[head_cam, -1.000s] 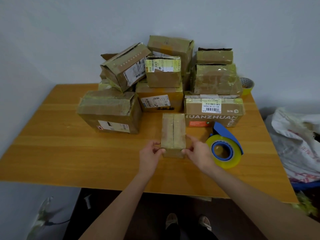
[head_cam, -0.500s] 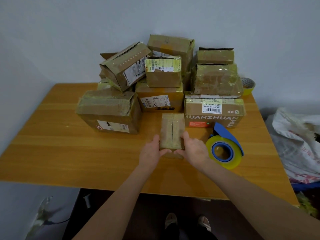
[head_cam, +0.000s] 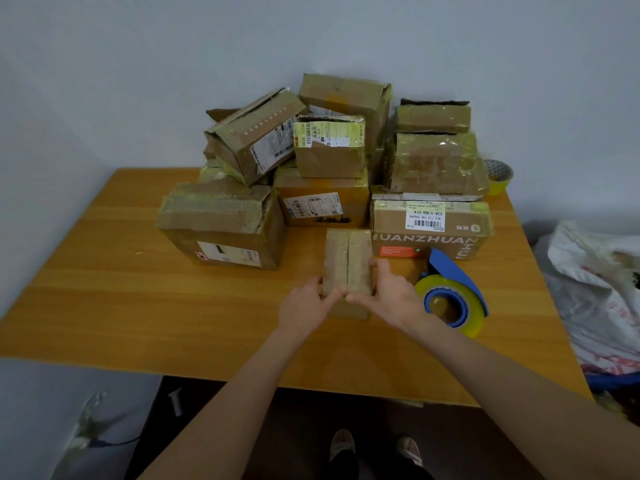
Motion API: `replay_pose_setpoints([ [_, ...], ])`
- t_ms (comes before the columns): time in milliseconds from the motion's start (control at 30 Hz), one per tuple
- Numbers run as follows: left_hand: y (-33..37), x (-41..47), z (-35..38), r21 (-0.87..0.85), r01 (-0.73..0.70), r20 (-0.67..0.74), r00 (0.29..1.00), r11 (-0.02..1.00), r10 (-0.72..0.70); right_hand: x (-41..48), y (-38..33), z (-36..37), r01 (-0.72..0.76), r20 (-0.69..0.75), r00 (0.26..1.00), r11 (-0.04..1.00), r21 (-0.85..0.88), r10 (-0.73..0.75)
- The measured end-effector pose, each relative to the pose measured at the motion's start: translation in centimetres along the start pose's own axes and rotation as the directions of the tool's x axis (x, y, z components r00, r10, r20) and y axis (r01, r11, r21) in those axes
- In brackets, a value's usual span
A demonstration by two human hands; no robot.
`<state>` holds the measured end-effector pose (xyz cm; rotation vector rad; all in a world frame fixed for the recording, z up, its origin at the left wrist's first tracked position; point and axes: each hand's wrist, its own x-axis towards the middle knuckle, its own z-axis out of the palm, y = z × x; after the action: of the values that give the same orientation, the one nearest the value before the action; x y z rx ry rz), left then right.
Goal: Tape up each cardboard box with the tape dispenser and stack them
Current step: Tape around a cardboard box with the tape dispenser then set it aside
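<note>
One small box (head_cam: pixel 347 261), narrow and brown, with its top flaps meeting at a dark centre seam. It lies on the table (head_cam: pixel 104 306), front of middle, its far end just beside the lettered box (head_cam: pixel 429 226).

- Hands: the left hand (head_cam: pixel 304 304) and right hand (head_cam: pixel 391 292) are clamped on the near end from either side. The thumbs lie over the top and nearly meet at the seam, pressing the flaps shut.
- Tape dispenser (head_cam: pixel 450 299): blue with a yellow roll, lying unheld just right of the right hand.
- Stacked boxes (head_cam: pixel 322 202): a loose heap behind, against the wall. One tilted box (head_cam: pixel 256 136) leans on its neighbours.
- Spare tape roll (head_cam: pixel 498 176): at the back right corner.

Hazards, as judged:
- Reaching for the dispenser frees one side, so the flaps may spring apart and the tape may bridge a gap.
- Held by one hand, this light box may skid or turn under the pull of the tape.
- The heap is uneven, so setting another box on a sloped top could tip it or bring down the tilted one.
</note>
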<state>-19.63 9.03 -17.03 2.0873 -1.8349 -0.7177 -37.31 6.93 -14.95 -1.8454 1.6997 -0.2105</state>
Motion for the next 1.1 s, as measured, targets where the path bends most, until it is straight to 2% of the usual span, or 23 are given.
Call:
replay_pose_setpoints([
  [167, -0.1, 0.1, 0.4, -0.043, 0.052, 0.011, 0.999, 0.998, -0.051, -0.2, 0.0, 1.4, -0.005, -0.021, 1.000, 0.991, 0.131, 0.008],
  [333, 0.1, 0.6, -0.2, 0.076, 0.078, 0.055, 0.995, 0.994, -0.082, 0.3, 0.4, 0.4, -0.024, 0.016, 1.000, 0.991, 0.133, 0.022],
  [433, 0.8, 0.4, 0.1, -0.057, 0.121, 0.075, 0.990, 0.991, -0.117, 0.1, 0.1, 0.7, -0.082, 0.045, 0.996, 0.983, 0.162, 0.076],
  [500, 1.1, 0.4, 0.1, -0.057, 0.099, 0.045, 0.994, 0.993, -0.097, 0.2, -0.1, 0.8, -0.075, 0.121, 0.991, 0.983, 0.165, 0.056],
  [600, 0.5, 1.5, -1.7, 0.054, 0.045, -0.087, 0.995, 0.998, -0.040, 0.1, -0.3, 0.4, -0.036, 0.319, 0.947, 0.980, 0.194, -0.028],
  [667, 0.5, 2.3, -2.8, 0.182, 0.041, -0.026, 0.999, 0.982, -0.037, 0.2, -0.3, -0.4, 0.043, 0.270, 0.961, 0.997, 0.060, -0.058],
  [733, 1.4, 2.5, -3.1, 0.311, 0.030, 0.084, 0.995, 0.950, -0.058, 0.7, -0.2, -1.5, 0.051, 0.072, 0.996, 0.998, -0.021, -0.049],
  [800, 2.0, 2.5, -2.5, 0.398, -0.036, 0.135, 0.991, 0.917, -0.020, 1.2, -0.2, -2.4, 0.044, -0.080, 0.996, 0.999, -0.014, -0.045],
  [833, 2.0, 2.8, -2.5, 0.421, -0.078, 0.158, 0.987, 0.903, 0.012, 1.5, -0.2, -2.8, 0.051, -0.105, 0.993, 0.998, -0.022, -0.053],
  [900, 1.4, 3.4, -3.5, 0.484, -0.240, 0.261, 0.957, 0.842, 0.123, 2.0, -0.1, -3.2, 0.056, -0.095, 0.994, 0.997, -0.061, -0.062],
  [967, 0.4, 3.9, -4.7, 0.553, -0.428, 0.362, 0.896, 0.715, 0.256, 2.4, -0.3, -3.4, 0.046, -0.069, 0.996, 0.994, -0.103, -0.053],
  [1000, 0.1, 3.9, -5.1, 0.570, -0.462, 0.366, 0.883, 0.680, 0.293, 2.5, -0.5, -3.3, 0.044, -0.034, 0.998, 0.992, -0.117, -0.048],
  [1033, -0.1, 3.7, -5.1, 0.570, -0.438, 0.317, 0.898, 0.695, 0.305, 2.5, -0.7, -3.0, 0.039, 0.019, 0.999, 0.992, -0.121, -0.037],
  [1100, 0.0, 3.1, -4.4, 0.465, -0.226, 0.062, 0.973, 0.856, 0.223, 2.6, -0.8, -2.0, 0.020, 0.132, 0.991, 0.994, -0.106, -0.006],
])
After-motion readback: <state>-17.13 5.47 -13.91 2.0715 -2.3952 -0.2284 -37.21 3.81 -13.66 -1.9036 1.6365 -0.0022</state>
